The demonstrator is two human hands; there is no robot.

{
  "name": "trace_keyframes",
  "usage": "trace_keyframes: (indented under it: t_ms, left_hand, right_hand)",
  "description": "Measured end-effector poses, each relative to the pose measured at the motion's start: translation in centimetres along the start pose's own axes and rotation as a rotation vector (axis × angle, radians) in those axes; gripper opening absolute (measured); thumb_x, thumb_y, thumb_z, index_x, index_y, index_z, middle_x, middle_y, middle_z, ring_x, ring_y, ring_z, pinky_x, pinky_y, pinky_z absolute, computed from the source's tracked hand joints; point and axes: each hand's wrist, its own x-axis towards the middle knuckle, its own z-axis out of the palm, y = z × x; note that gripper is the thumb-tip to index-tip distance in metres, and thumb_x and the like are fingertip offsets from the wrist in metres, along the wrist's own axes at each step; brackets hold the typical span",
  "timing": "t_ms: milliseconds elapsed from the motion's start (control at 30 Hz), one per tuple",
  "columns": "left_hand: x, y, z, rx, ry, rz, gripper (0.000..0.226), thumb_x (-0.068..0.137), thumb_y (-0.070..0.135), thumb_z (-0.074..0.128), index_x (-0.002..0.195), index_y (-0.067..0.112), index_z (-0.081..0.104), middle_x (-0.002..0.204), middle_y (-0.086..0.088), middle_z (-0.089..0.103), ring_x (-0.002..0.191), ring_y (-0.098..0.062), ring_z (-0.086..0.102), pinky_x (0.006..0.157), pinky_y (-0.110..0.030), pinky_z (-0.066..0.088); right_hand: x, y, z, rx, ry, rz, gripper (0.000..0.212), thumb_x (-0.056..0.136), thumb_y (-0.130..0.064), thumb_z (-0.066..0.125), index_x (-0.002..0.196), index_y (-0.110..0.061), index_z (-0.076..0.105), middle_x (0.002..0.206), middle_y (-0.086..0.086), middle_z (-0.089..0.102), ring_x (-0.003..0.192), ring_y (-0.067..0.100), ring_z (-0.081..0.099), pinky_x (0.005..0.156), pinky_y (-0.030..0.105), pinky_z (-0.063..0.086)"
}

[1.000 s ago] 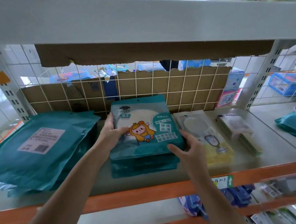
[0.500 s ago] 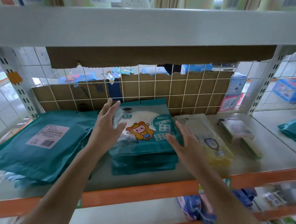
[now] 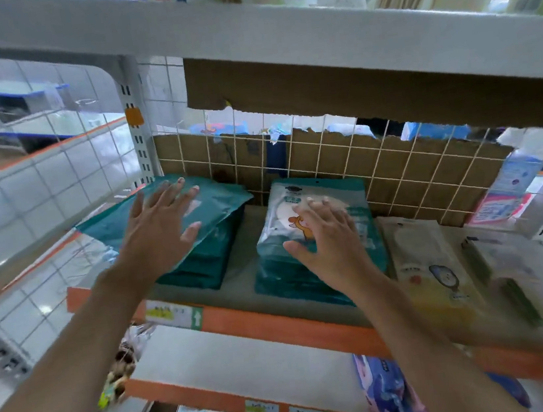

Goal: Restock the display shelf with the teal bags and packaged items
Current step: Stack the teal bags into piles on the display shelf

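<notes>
A stack of plain teal bags [image 3: 215,209] lies at the left end of the display shelf [image 3: 278,322]. My left hand [image 3: 162,227] is spread flat over it, fingers straight. To the right stands a pile of teal packets with a cartoon animal [image 3: 348,195] on the front. My right hand [image 3: 329,239] lies open over the top packet, fingers straight. Further right lie pale packaged items [image 3: 434,274] with a yellow base. Neither hand grips anything.
A wire grid backed with cardboard [image 3: 361,166] closes the shelf's rear. A white upper shelf [image 3: 275,32] hangs low overhead. More packets [image 3: 502,265] lie at the right. Blue packs [image 3: 388,394] and loose items fill the shelf below. A white post [image 3: 135,127] stands left.
My left hand left the cartoon packet and moved left onto the plain teal stack. My right hand shifted from the packet's right edge onto its top. The view swung left.
</notes>
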Motion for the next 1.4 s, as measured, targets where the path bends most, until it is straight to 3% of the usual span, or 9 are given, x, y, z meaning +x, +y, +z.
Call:
trace_keyframes:
  t_ms: [433,533,633,767,967,1133,1233,1300,1400]
  left_hand:
    - [0.3,-10.2,-2.2,0.001,0.059,-0.008,0.051,0.088,0.013,0.058,0.137,0.015,0.045,0.143,-0.008,0.043,0.135,-0.028,0.034,0.113,-0.046,0.015]
    - [0.6,-11.6,-2.3,-0.034,0.060,0.013,0.050,0.090,0.017,0.056,0.138,0.016,0.044,0.145,-0.005,0.042,0.136,-0.026,0.033,0.113,-0.044,0.015]
    - [0.8,-13.3,-2.2,-0.083,0.083,0.074,0.043,0.095,0.032,0.047,0.135,0.017,0.048,0.142,-0.005,0.046,0.132,-0.026,0.039,0.110,-0.044,0.022]
    - [0.9,-14.8,-2.7,-0.329,-0.004,0.289,0.067,0.093,0.063,0.020,0.131,0.019,0.053,0.135,-0.003,0.053,0.125,-0.025,0.048,0.103,-0.052,0.037]
    - [2.5,-13.5,-3.7,-0.115,0.080,0.469,0.072,0.085,0.072,0.027,0.115,0.018,0.064,0.115,-0.001,0.066,0.105,-0.023,0.061,0.094,-0.038,0.039]
    - [3.2,-11.9,-5.1,-0.128,0.287,0.483,0.037,0.088,0.038,0.044,0.094,0.011,0.069,0.087,-0.005,0.073,0.074,-0.027,0.069,0.075,-0.041,0.049]
    - [3.2,-11.6,-4.9,-0.152,0.315,0.429,0.031,0.089,0.030,0.047,0.097,0.006,0.065,0.089,-0.010,0.070,0.076,-0.033,0.067,0.066,-0.041,0.052]
    - [3.3,-11.7,-4.9,-0.202,0.350,0.320,0.030,0.089,0.025,0.045,0.100,0.003,0.061,0.091,-0.015,0.068,0.078,-0.037,0.066,0.061,-0.041,0.050]
    - [3.9,-12.2,-5.4,-0.278,0.419,0.183,0.039,0.089,0.030,0.038,0.104,-0.001,0.057,0.090,-0.020,0.065,0.077,-0.040,0.061,0.061,-0.037,0.039]
  right_hand:
    - [4.0,-11.3,6.4,0.037,-0.150,-0.295,0.074,0.084,-0.035,0.067,0.146,-0.024,0.029,0.154,0.001,0.025,0.144,0.024,0.016,0.117,0.040,0.008]
    - [4.6,-12.4,8.2,-0.015,0.014,-0.386,0.059,0.072,-0.022,0.079,0.127,-0.019,0.058,0.133,0.004,0.056,0.125,0.026,0.049,0.108,0.046,0.034]
    - [4.8,-12.5,9.8,0.029,0.309,-0.369,0.028,0.068,-0.013,0.080,0.094,-0.019,0.072,0.100,-0.003,0.072,0.092,0.015,0.068,0.087,0.036,0.053]
    - [5.7,-13.0,9.2,0.246,0.536,-0.209,0.012,0.088,-0.020,0.055,0.086,-0.019,0.067,0.087,-0.009,0.073,0.073,0.004,0.064,0.075,0.027,0.041]
    - [7.2,-14.4,5.0,0.473,0.664,-0.152,0.022,0.094,-0.016,0.052,0.084,-0.004,0.067,0.051,-0.027,0.039,0.044,-0.006,0.043,0.046,0.009,0.022]
    - [7.4,-15.2,3.4,0.553,0.620,-0.185,0.025,0.092,-0.027,0.050,0.092,-0.007,0.065,0.080,-0.007,0.066,0.069,0.005,0.059,0.053,0.024,0.045]
    - [7.1,-14.8,3.0,0.614,0.588,-0.130,0.026,0.090,-0.023,0.059,0.115,-0.014,0.059,0.104,-0.012,0.062,0.092,-0.010,0.057,0.074,0.010,0.046]
    - [6.8,-14.4,2.9,0.631,0.585,-0.065,0.048,0.087,-0.021,0.065,0.131,-0.018,0.045,0.120,-0.007,0.059,0.108,-0.008,0.052,0.086,0.007,0.042]
    - [6.3,-13.5,2.9,0.633,0.592,0.011,0.065,0.083,-0.022,0.069,0.138,-0.014,0.035,0.126,-0.008,0.052,0.114,-0.008,0.046,0.089,0.002,0.037]
